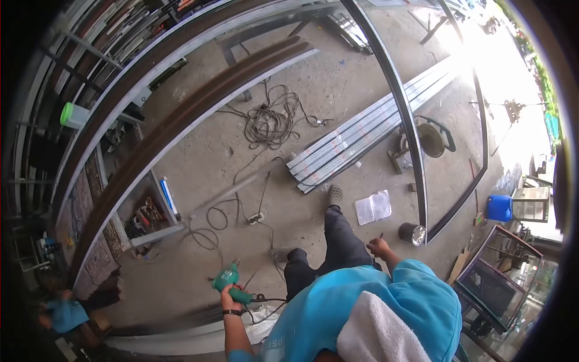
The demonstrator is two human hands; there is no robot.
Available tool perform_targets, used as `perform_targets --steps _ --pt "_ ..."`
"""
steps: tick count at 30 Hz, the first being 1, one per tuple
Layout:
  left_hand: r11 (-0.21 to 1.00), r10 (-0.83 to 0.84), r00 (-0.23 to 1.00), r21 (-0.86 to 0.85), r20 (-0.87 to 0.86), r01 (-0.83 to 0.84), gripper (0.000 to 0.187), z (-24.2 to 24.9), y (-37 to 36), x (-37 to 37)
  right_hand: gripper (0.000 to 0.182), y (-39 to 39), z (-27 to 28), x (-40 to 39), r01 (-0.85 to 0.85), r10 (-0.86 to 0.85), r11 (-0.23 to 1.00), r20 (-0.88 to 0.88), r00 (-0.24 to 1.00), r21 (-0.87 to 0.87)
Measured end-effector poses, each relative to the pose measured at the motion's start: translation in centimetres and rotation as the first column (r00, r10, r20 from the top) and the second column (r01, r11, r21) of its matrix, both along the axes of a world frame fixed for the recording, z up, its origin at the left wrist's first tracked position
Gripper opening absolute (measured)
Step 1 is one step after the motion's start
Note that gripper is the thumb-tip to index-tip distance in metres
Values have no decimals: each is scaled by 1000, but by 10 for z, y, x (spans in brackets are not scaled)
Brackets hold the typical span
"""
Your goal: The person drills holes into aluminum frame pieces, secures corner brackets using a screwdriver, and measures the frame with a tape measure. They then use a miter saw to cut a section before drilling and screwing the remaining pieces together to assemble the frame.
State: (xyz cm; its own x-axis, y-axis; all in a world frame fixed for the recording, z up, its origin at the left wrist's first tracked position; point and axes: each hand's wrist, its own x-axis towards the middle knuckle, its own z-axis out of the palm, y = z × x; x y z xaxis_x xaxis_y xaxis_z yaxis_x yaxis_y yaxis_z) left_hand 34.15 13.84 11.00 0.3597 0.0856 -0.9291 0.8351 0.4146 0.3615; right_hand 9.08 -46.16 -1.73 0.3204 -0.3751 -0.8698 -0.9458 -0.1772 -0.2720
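Observation:
My left hand (231,298), with a dark band at its wrist, is wrapped round a green power drill (225,279) at the lower left. The drill's black cord runs back toward my body. On the other side, my right hand (378,246) hangs by my right leg with its fingers curled. A small dark tip shows above those fingers, too small to name. Sheets of paper (373,207) lie on the floor ahead of the right hand. A round metal can (412,233) stands to its right, beside a long dark metal frame (405,114).
A bundle of metal bars (350,148) lies ahead of my feet. Coiled cable (271,120) and a power socket (257,218) with loose cords are on the floor. Long brown metal profiles (181,114) cross the left side. Another person (66,314) is at the lower left.

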Motion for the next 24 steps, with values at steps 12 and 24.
perform_targets --steps 12,24 --pt "510 -854 339 502 395 699 51 219 -358 227 44 -234 13 60 603 -606 789 309 733 117" --pt "594 -673 27 519 739 615 40 358 -606 323 48 -281 11 104 780 -820 562 309 482 276"
